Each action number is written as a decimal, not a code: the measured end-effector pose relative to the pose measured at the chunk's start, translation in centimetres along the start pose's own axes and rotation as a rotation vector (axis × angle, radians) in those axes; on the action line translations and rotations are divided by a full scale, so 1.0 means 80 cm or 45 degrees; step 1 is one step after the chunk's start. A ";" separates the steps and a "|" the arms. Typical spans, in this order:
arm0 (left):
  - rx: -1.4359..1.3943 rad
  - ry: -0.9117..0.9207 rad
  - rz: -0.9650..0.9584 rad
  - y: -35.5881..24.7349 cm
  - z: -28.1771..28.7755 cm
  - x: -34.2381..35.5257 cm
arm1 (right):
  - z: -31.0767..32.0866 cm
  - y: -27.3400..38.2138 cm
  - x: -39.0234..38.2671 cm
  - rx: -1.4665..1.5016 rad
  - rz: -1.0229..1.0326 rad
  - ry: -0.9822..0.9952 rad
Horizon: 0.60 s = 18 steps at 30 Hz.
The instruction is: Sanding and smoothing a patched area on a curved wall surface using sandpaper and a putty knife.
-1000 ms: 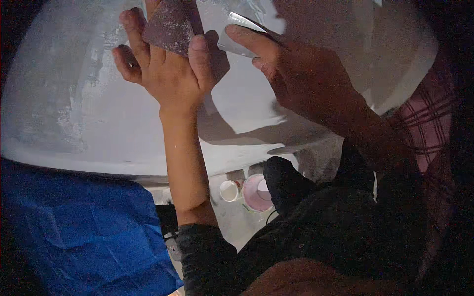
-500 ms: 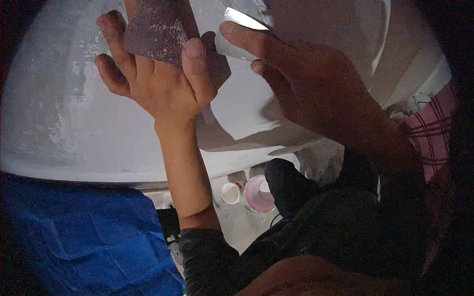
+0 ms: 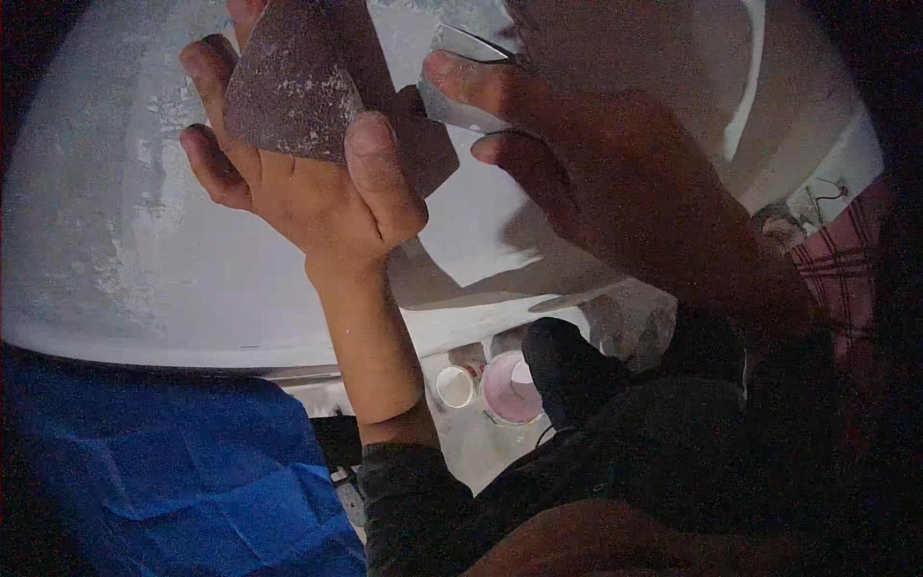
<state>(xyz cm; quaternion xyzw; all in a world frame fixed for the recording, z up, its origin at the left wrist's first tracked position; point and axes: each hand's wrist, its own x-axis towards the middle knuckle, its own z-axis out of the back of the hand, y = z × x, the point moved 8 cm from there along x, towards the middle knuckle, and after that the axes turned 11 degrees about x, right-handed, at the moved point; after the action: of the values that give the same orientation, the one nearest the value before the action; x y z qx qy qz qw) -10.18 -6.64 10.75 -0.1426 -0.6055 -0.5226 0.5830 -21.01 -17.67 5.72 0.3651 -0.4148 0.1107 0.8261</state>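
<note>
My left hand [image 3: 312,207] is turned palm up beneath a dark brownish, wedge-shaped flat plate [image 3: 293,91] speckled with white. The thumb presses along the plate's right side, and its far end runs out of view. To the right, my right hand [image 3: 615,173] pinches a thin, shiny metal scraper [image 3: 466,42] between its fingers, much of it hidden by them. Under both hands spreads a large curved, glossy white panel [image 3: 221,288]. Rough pale grey patches [image 3: 115,231] mark its left part.
A blue sheet [image 3: 192,471] hangs below the panel's edge at lower left. On the floor stand a small white tub [image 3: 455,387] and a pink bucket [image 3: 512,389], close to my dark-clad leg [image 3: 567,361]. Dark red checked cloth [image 3: 851,269] is at the right.
My left hand and the plate have come slightly lower in the picture. The scraper has tilted, so its bright glint has dulled, and my right fingertips have shifted a little left.
</note>
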 end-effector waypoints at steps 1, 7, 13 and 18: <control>-0.049 0.007 0.020 0.002 0.000 0.001 | -0.011 -0.010 0.003 0.019 -0.116 0.098; -0.500 -0.093 0.127 0.004 -0.005 0.004 | -0.022 -0.012 0.003 -0.043 0.100 -0.079; -0.887 -0.166 0.390 0.026 -0.012 -0.011 | -0.022 -0.015 -0.003 0.070 0.205 -0.299; -1.003 -0.143 0.552 0.036 -0.008 -0.021 | -0.023 -0.020 0.002 -0.035 -0.063 -0.182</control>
<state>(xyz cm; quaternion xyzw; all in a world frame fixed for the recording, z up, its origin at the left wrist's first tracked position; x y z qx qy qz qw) -7.11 -5.21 10.52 -0.5055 -0.3472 -0.5704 0.5464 -19.02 -17.54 4.36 0.3709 -0.4650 0.0582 0.8018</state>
